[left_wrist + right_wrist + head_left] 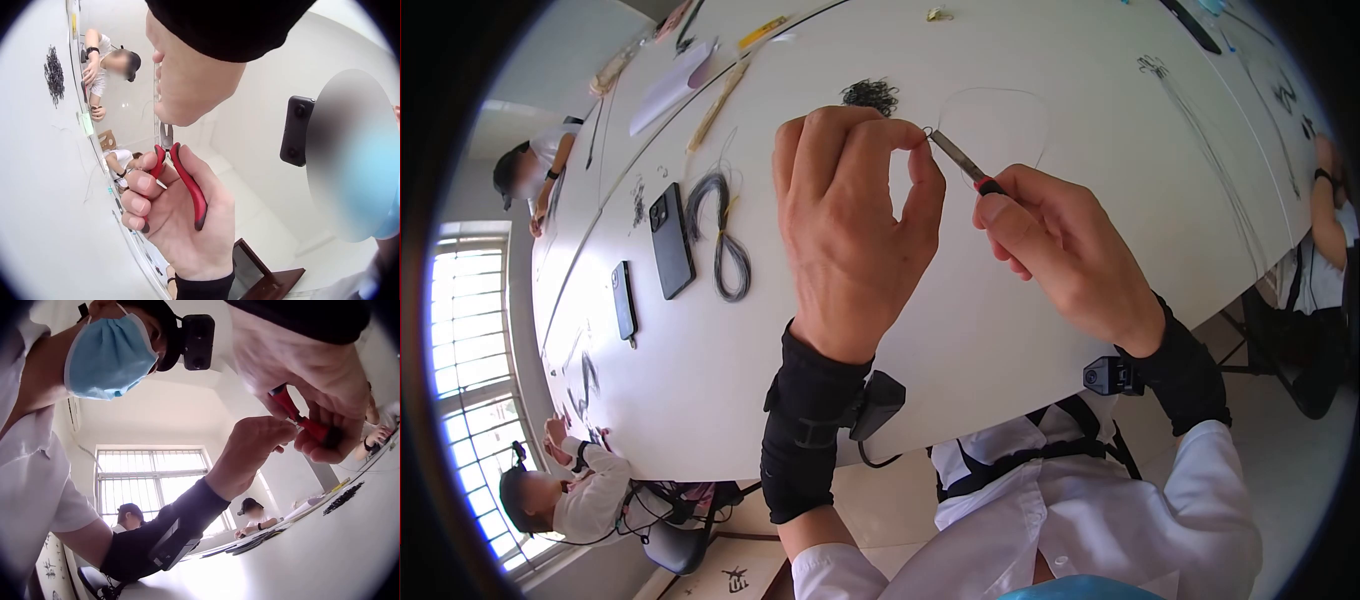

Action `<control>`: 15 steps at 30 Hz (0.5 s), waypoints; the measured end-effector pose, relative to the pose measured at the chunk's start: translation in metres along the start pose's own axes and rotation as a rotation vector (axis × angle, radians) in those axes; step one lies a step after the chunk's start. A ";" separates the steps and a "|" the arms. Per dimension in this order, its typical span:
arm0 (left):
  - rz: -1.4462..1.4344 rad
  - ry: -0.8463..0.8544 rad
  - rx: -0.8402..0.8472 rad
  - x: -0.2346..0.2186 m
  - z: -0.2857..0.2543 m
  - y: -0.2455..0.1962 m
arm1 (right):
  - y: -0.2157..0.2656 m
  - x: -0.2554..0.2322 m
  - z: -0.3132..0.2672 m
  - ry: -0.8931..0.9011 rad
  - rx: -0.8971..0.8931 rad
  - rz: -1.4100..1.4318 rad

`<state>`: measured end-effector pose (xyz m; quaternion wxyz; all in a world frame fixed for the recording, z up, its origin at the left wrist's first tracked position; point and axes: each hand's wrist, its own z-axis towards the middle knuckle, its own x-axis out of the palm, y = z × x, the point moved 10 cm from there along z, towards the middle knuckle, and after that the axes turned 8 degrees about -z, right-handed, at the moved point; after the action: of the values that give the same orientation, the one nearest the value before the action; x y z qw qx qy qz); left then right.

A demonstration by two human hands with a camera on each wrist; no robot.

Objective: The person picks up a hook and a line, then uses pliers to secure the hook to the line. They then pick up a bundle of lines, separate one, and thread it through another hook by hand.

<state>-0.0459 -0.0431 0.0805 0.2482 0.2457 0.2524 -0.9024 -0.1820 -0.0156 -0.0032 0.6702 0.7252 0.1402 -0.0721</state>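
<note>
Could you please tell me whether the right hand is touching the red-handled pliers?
Touching: the left wrist view plainly shows the right hand gripping the pliers, its fingers curled over one red handle.

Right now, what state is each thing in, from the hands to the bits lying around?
Left hand: pinching a small wire loop
Right hand: gripping the pliers
Pliers: red handles apart, tips at the loop
Wire coil: bundled, bound with a yellow tie
Larger phone: lying flat, camera side up
Black pieces: heaped on the table
</note>
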 end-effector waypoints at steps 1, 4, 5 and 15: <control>0.001 -0.002 0.006 0.000 0.000 0.000 | 0.000 0.001 0.000 0.003 0.007 0.007; -0.001 0.000 0.005 0.000 0.000 0.000 | 0.000 0.001 -0.001 0.004 0.018 0.014; 0.001 0.000 0.003 0.000 0.000 0.000 | 0.001 0.001 -0.001 -0.001 0.015 0.007; -0.006 0.001 -0.006 0.000 -0.001 0.002 | 0.008 -0.003 -0.001 -0.045 -0.039 -0.069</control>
<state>-0.0446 -0.0444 0.0792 0.2463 0.2448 0.2557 -0.9022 -0.1828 -0.0158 0.0053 0.6844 0.7050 0.1512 -0.1086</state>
